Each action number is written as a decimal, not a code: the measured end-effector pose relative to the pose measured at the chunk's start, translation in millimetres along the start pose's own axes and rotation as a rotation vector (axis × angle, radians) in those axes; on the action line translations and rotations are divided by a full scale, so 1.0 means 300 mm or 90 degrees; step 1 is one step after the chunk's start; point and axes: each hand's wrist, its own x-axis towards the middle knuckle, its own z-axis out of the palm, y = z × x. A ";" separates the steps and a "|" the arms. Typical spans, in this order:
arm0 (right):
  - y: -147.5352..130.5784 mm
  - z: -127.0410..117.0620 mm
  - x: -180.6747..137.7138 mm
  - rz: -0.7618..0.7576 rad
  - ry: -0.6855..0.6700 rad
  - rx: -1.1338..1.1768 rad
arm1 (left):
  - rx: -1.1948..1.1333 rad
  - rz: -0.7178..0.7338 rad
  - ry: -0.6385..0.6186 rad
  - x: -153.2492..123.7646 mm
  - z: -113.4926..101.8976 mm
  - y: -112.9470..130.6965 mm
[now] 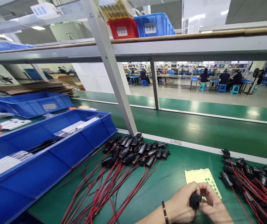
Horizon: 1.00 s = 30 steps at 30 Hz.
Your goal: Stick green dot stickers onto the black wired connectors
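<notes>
— Green matting covers the table (170, 183), right? What's being held over it?

— One black plug (195, 200), at the near edge, pinched between both hands. The left hand (182, 203) wraps its fingers (191, 188) around the plug's body, closed on it; the right hand (214, 203) has its fingers (204, 186) curled onto the top of it, closed too. Held that way, the plug's face probably turns up towards the person's eyes.

— And the yellow sheet?

— The sticker sheet (200, 175) lies flat just beyond the hands, green dots along its right edge, close enough to pick from without reaching.

— The piles either side?

— Left, a fanned heap of plugs with red wires (124, 161), heads far, wires trailing near, so it seems each can be drawn out by its head. Right, a second heap (247, 179), touching nothing of the first; two separate piles suggests two sorts, though I can't tell which is which.

— Further out?

— A long blue tray (82, 146) of flat white parts on the left, a slanted grey post (114, 77) behind the heap, red and blue bins (140, 26) on the shelf above. People sit at benches (224, 77) far across the room.
</notes>
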 end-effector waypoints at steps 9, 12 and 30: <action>0.002 0.006 0.004 0.030 0.019 -0.057 | 0.160 -0.085 -0.042 -0.013 -0.003 -0.025; -0.015 0.010 0.007 0.046 0.011 -0.053 | 0.117 -0.093 -0.046 -0.014 -0.004 -0.023; 0.087 -0.128 0.093 0.038 0.222 0.039 | 0.324 -0.146 0.054 -0.003 -0.115 0.070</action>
